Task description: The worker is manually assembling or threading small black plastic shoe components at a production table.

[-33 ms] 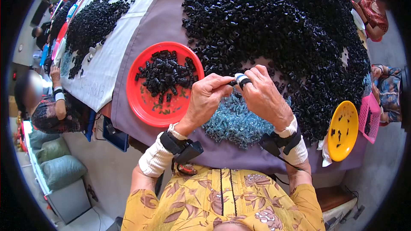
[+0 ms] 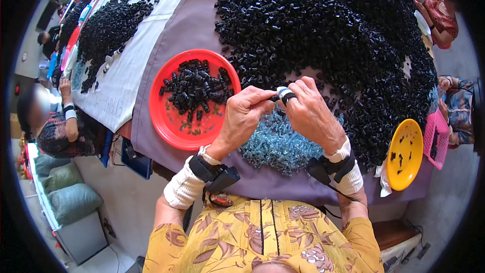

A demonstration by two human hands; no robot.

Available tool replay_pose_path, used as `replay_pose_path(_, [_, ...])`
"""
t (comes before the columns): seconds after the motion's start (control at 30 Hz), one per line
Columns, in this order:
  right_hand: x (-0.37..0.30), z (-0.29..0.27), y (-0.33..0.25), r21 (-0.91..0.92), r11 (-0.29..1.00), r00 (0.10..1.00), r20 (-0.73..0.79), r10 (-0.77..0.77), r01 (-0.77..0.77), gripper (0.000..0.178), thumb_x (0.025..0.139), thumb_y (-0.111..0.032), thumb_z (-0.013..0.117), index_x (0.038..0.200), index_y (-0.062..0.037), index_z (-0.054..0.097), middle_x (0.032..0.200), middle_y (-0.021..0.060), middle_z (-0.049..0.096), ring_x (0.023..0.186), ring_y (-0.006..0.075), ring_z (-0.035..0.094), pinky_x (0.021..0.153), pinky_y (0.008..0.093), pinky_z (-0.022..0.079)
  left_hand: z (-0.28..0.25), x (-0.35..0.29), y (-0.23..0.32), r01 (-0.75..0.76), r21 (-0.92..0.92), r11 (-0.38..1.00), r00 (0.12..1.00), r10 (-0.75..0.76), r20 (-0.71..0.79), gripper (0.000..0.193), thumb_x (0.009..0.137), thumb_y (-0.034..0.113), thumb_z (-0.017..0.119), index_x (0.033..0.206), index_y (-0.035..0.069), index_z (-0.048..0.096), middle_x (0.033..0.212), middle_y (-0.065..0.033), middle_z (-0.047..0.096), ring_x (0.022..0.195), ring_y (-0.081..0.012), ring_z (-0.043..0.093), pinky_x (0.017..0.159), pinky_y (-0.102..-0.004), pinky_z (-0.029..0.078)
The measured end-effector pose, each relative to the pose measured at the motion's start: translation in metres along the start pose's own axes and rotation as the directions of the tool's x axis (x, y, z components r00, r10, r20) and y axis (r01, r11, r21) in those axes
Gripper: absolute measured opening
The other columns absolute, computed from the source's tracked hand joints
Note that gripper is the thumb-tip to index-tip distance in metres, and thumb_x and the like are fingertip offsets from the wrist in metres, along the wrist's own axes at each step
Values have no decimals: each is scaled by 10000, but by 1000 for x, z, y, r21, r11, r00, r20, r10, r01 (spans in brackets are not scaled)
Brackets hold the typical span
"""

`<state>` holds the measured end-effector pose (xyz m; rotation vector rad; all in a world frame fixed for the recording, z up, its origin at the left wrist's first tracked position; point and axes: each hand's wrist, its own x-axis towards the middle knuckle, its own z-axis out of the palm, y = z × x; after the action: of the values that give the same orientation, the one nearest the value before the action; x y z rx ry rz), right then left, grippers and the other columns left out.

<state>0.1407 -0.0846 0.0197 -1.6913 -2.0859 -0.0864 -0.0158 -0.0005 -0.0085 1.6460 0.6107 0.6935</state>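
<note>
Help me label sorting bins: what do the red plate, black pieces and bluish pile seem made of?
Red plate: probably plastic, smooth, given its even, saturated colour.
Black pieces: likely moulded plastic, somewhat glossy, since their surfaces catch highlights; coated metal remains possible.
Bluish pile: glinting, perhaps metal or translucent plastic; its pieces are too small to tell.

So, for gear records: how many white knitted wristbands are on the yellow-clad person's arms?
2: one wristband on the left wrist, another wristband on the right.
</note>
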Motion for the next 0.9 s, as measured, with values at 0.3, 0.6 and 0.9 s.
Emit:
replay_pose_path(0.3, [-1,6,7,-8,999,999,13,-34,34,58,716,-9,544,686,23,583,774,130,544,802,259,539,828,388,396,0,0,-6,66,-34,997,998,-65,27,189,817,-51,590,998,-39,646,853,-56,598,738,-115,608,664,-233,517])
replay_pose_path(0.6, [-5,10,12,94,995,997,61,-45,39,38,706,6,537,721,28,563,778,130,548,802,264,540,774,354,433,-2,0,-5,53,13,999,997,-53,59,187,794,-77,586,969,-50,647,821,-68,605,717,-126,616,646,-229,512])
replay_pose_path(0.9, [-1,5,11,64,994,986,135,-95,87,61,713,-8,537,757,23,565,788,129,535,818,266,529,768,357,431,-5,1,-5,110,-6,994,990,-109,89,177,790,-70,594,960,-58,646,796,-64,602,702,-119,609,635,-229,501])
